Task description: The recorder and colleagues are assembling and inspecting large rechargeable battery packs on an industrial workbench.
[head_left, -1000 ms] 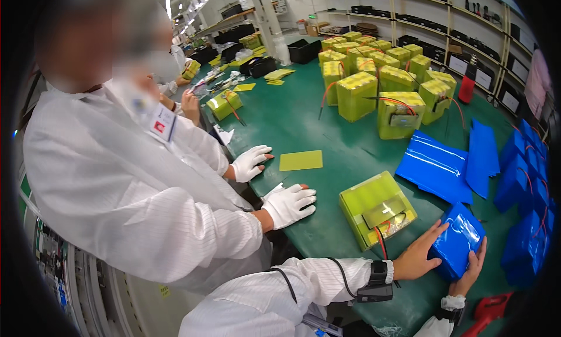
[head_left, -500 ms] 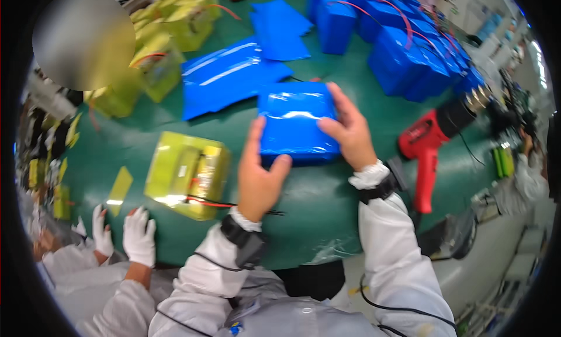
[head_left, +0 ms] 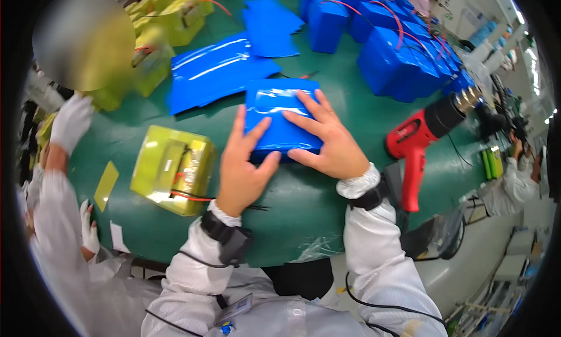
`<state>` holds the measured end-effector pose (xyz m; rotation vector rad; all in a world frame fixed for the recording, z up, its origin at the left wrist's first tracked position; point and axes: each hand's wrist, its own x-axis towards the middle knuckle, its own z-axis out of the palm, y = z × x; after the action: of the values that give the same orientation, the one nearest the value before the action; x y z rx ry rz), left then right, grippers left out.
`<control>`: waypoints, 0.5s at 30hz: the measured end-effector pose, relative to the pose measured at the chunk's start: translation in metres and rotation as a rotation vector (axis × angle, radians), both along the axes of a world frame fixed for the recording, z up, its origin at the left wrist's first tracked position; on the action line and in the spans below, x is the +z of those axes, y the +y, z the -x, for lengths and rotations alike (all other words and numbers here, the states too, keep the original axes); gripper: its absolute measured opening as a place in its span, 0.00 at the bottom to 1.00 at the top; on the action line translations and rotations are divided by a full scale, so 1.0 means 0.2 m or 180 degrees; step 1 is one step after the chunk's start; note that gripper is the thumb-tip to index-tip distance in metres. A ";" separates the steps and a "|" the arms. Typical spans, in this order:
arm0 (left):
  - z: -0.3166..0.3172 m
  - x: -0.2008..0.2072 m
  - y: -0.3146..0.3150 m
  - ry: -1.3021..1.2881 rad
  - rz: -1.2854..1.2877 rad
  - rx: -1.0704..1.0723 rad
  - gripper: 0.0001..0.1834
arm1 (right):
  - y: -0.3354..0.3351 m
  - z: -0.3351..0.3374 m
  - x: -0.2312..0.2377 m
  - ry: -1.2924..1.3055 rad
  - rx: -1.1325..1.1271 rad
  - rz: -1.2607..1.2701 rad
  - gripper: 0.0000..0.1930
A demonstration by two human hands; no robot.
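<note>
A battery pack in shiny blue wrap (head_left: 274,135) lies on the green table in front of me. My left hand (head_left: 245,167) grips its left side, one finger on the top face and the thumb at the near edge. Fingers of my right hand (head_left: 336,144) are spread out flat across the top, with the thumb by the near right edge. To the left of my left hand sits a yellow battery pack (head_left: 169,170), its red and black leads running under my wrist. A red heat gun (head_left: 414,144) is right of my right hand.
Flat blue sleeves (head_left: 210,71) lie beyond the pack. Several blue packs (head_left: 388,62) stand far right; several yellow ones (head_left: 181,21) far left. A yellow sheet (head_left: 106,186) and white card (head_left: 118,238) lie left, beside a co-worker's gloved hand (head_left: 73,124). Clear film (head_left: 315,249) lies near the front edge.
My right hand has shifted from the pack's right side onto its top, fingers spreading. My left fingers have come further over it. The co-worker's gloved hand has reached toward the far left.
</note>
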<state>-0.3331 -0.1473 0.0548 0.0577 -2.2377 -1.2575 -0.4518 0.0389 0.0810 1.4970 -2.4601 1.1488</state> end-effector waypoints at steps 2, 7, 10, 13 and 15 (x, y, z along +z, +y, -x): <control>0.03 -0.01 0.03 0.0020 0.0141 -0.0038 0.34 | 0.03 0.01 0.03 0.0263 -0.0128 -0.0199 0.38; 0.03 -0.04 0.06 0.0108 0.0137 -0.0093 0.35 | 0.06 0.00 0.04 0.0040 -0.0129 -0.0383 0.41; 0.01 -0.03 0.04 0.0053 0.0094 -0.0056 0.35 | 0.05 0.01 0.02 0.0032 -0.0081 -0.0210 0.39; 0.01 -0.04 0.05 -0.0004 0.0149 -0.0036 0.34 | 0.04 0.00 0.02 0.0135 -0.0133 -0.0223 0.38; 0.01 -0.04 0.04 -0.0082 0.0173 -0.0049 0.34 | 0.03 -0.01 0.03 0.0167 -0.0146 -0.0246 0.38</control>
<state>-0.3341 -0.1383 0.0467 0.0361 -2.2971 -1.2098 -0.4497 0.0448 0.0864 1.4615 -2.5173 1.0048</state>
